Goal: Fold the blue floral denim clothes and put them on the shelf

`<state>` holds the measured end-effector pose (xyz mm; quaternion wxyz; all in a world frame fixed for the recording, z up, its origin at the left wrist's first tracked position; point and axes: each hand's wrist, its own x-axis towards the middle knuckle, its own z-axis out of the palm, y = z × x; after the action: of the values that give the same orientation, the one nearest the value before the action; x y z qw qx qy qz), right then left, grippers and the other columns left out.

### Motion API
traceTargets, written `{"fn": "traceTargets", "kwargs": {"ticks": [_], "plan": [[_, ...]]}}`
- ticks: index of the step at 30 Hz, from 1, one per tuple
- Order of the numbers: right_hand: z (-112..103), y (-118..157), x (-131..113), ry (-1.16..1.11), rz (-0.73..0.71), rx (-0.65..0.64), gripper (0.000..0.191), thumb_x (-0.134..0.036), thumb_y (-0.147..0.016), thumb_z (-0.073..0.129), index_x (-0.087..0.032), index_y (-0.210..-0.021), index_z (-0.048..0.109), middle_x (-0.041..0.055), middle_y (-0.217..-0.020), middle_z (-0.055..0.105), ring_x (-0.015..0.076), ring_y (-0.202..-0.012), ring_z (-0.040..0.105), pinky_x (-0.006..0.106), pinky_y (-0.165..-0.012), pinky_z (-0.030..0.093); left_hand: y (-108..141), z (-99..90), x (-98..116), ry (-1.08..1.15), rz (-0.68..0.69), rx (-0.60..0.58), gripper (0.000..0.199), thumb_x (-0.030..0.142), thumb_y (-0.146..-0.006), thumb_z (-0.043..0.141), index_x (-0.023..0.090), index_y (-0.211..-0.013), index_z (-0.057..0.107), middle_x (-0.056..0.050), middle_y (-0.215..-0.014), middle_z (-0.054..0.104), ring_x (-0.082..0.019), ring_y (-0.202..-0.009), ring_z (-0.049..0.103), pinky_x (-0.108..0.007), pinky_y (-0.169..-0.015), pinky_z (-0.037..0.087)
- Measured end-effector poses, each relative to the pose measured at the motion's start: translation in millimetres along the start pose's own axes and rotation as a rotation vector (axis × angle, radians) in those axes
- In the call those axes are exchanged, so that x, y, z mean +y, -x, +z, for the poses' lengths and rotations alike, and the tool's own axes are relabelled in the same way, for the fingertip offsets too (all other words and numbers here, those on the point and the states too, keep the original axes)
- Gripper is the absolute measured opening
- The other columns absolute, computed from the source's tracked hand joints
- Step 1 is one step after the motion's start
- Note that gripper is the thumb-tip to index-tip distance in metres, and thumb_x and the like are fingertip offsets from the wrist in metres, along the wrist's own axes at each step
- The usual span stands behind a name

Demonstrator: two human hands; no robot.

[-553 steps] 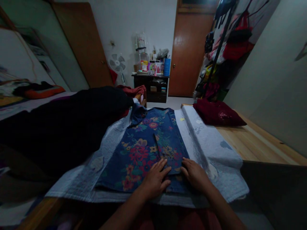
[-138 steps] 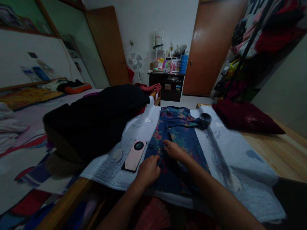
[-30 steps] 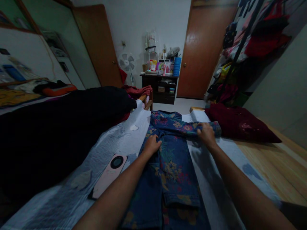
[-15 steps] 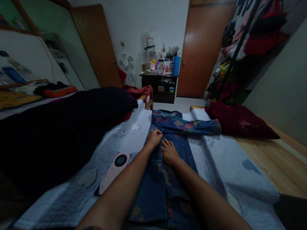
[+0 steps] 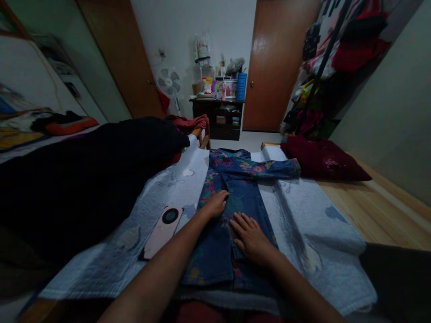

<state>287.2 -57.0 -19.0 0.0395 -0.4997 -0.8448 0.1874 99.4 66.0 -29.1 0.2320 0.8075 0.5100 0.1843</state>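
Two bare hands on one flowered blue garment, laid lengthwise on a quilt.
The garment point(image 5: 240, 190) runs from near the quilt's point(image 5: 323, 215) near edge to its far edge, under and beyond the fingers; one sleeve point(image 5: 278, 169) points right. Neither hand is nearer: both touch it. Left hand point(image 5: 215, 204): fingers curled at the front fold, grip unclear. Right hand point(image 5: 251, 235): flat, fingers slightly spread. One phone point(image 5: 160, 233) lies left; one maroon cushion point(image 5: 326, 159), far right.
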Motion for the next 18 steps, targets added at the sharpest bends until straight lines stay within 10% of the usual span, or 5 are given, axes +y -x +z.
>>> {"fn": "traceTargets", "kwargs": {"ticks": [10,18], "plan": [[13,24,-7,0.053,0.001,0.087,0.052,-0.036,-0.097,0.039,-0.032,-0.148,0.035,0.0040,-0.160,0.021,0.0272,-0.146,0.020,0.051,-0.116,0.021,92,15.4,17,-0.342,-0.082,0.135,0.053,0.034,-0.094,0.046,0.017,-0.143,0.039,-0.013,-0.154,0.035,-0.028,-0.144,0.027,-0.051,-0.116,0.023],[18,27,-13,0.100,0.035,0.116,0.052,-0.033,-0.097,0.038,-0.030,-0.148,0.036,0.0049,-0.158,0.025,0.0262,-0.146,0.021,0.050,-0.116,0.022,102,33.5,15,-0.374,-0.088,0.122,0.070,0.041,-0.093,0.047,0.014,-0.151,0.021,-0.018,-0.157,0.025,-0.029,-0.146,0.019,-0.051,-0.116,0.023]]}}
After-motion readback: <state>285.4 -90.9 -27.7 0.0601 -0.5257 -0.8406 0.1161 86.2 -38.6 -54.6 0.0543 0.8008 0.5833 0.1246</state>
